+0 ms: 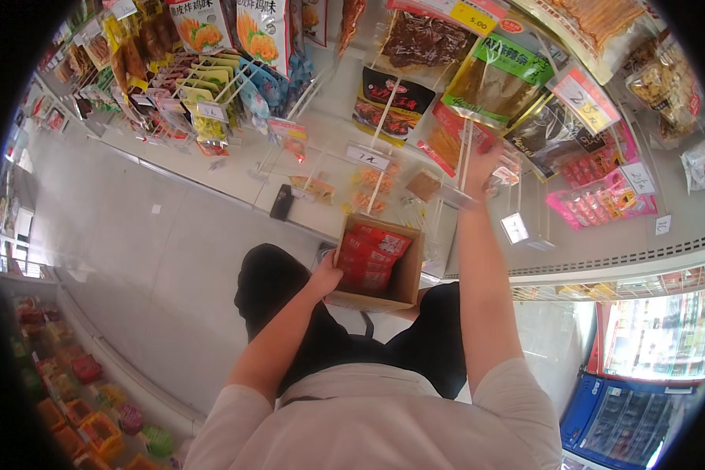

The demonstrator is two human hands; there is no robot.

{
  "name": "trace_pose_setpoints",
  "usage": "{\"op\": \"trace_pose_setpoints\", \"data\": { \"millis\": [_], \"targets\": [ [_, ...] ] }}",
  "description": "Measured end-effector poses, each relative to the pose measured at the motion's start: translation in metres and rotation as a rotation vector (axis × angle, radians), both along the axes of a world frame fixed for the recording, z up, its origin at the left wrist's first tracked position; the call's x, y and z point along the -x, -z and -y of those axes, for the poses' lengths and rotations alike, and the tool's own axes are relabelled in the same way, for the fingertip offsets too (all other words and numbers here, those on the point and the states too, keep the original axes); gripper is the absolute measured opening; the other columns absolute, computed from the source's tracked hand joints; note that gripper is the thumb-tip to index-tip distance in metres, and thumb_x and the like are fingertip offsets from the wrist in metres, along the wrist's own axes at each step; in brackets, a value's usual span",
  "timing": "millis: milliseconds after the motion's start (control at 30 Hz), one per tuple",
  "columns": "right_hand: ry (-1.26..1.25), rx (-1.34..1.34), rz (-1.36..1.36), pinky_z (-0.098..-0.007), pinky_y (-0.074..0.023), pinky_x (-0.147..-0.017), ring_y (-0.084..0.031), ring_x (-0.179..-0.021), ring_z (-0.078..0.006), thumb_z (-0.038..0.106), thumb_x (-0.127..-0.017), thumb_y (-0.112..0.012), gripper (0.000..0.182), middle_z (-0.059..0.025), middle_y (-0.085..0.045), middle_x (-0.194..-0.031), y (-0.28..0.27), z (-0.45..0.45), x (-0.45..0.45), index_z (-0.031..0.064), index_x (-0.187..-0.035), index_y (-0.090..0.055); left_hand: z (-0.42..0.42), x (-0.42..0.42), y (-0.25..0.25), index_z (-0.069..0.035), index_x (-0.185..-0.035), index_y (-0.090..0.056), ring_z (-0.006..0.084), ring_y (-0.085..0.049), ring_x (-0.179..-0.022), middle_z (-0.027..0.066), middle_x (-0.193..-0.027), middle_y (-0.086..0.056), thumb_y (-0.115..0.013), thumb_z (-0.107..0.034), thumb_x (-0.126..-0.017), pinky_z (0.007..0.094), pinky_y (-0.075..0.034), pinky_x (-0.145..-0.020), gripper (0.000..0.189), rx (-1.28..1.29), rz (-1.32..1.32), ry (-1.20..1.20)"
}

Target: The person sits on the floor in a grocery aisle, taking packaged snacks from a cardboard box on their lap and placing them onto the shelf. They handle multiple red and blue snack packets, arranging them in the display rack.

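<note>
My left hand (327, 275) grips the left wall of an open cardboard box (412, 258), which sits between my knees. Several red snack packets (370, 258) with white print lie inside it, toward its left side. My right hand (483, 167) reaches up among the clear display hooks and is blurred. Its fingers hold the right edge of a tilted red snack packet (443, 147) with orange strips pictured on it. Hooks and a clear label holder partly cover that packet. A black packet of snacks (392, 106) hangs to its left, and a green-banded packet (499, 79) is above.
Price cards such as one white card (368, 157) jut forward on the hooks. A black object (281, 202) lies at the shelf edge. Pink packets (602, 200) hang at right. A blue freezer (623, 420) stands lower right, and a goods display (100, 432) lower left.
</note>
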State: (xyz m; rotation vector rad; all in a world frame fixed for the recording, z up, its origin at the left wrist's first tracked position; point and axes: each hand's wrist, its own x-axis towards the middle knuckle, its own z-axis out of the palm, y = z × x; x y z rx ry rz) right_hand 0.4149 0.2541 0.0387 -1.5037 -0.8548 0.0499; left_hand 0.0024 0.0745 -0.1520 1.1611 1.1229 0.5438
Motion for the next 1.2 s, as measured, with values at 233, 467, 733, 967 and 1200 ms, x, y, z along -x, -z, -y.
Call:
{"op": "trace_pose_setpoints", "data": {
  "millis": [233, 467, 733, 967, 1200],
  "targets": [
    [-0.212, 0.252, 0.181, -0.0355, -0.054, -0.095, -0.064, -0.106, -0.0183, 0.004, -0.102, -0.066, 0.024, -0.0097, -0.069, -0.115, 0.096, 0.156, 0.101, 0.0035, -0.126, -0.067, -0.007, -0.005, -0.026, -0.003, -0.167, -0.038, 0.0323, -0.06, -0.137, 0.0208, -0.143, -0.065, -0.054, -0.003, -0.086, 0.0368, -0.044, -0.115, 0.082, 0.112, -0.023, 0.003],
    [-0.781, 0.929, 0.667, -0.0517, -0.053, -0.111, -0.066, -0.126, -0.0452, 0.023, -0.09, -0.08, 0.059, -0.0245, -0.07, -0.137, 0.159, 0.248, 0.172, 0.0053, -0.142, -0.061, -0.004, -0.003, -0.002, 0.0, -0.162, -0.041, 0.0422, -0.062, -0.136, 0.0282, -0.142, -0.065, -0.055, -0.005, -0.088, 0.0413, -0.046, -0.116, 0.076, -0.016, -0.115, 0.022],
    [-0.963, 1.414, 0.736, -0.0519, -0.0582, -0.1, -0.068, -0.122, -0.0413, 0.025, -0.093, -0.074, 0.031, -0.0174, -0.072, -0.132, 0.166, 0.222, 0.16, 0.0129, -0.121, -0.076, -0.008, -0.002, 0.011, -0.001, -0.165, -0.04, 0.0338, -0.062, -0.133, 0.0213, -0.142, -0.066, -0.056, -0.004, -0.085, 0.0372, -0.047, -0.113, 0.082, 0.037, -0.015, -0.008],
    [-0.647, 0.775, 0.526, -0.0487, -0.0588, -0.089, -0.074, -0.102, -0.0385, 0.025, -0.1, -0.072, 0.019, -0.0128, -0.077, -0.107, 0.071, 0.255, 0.127, 0.0112, -0.112, -0.077, -0.007, -0.003, 0.012, -0.004, -0.164, -0.043, 0.0337, -0.064, -0.128, 0.0215, -0.137, -0.068, -0.058, -0.005, -0.085, 0.0386, -0.049, -0.11, 0.081, 0.09, -0.1, 0.014],
    [-0.415, 0.373, 0.143, -0.0344, -0.0602, -0.073, -0.075, -0.085, -0.024, 0.007, -0.098, -0.079, 0.015, -0.0124, -0.075, -0.1, -0.004, 0.224, 0.076, 0.0005, -0.111, -0.078, -0.007, -0.011, 0.027, -0.001, -0.163, -0.044, 0.0402, -0.064, -0.13, 0.027, -0.14, -0.067, -0.059, -0.009, -0.085, 0.0429, -0.05, -0.11, 0.08, 0.01, -0.143, -0.003]
  ]
}}
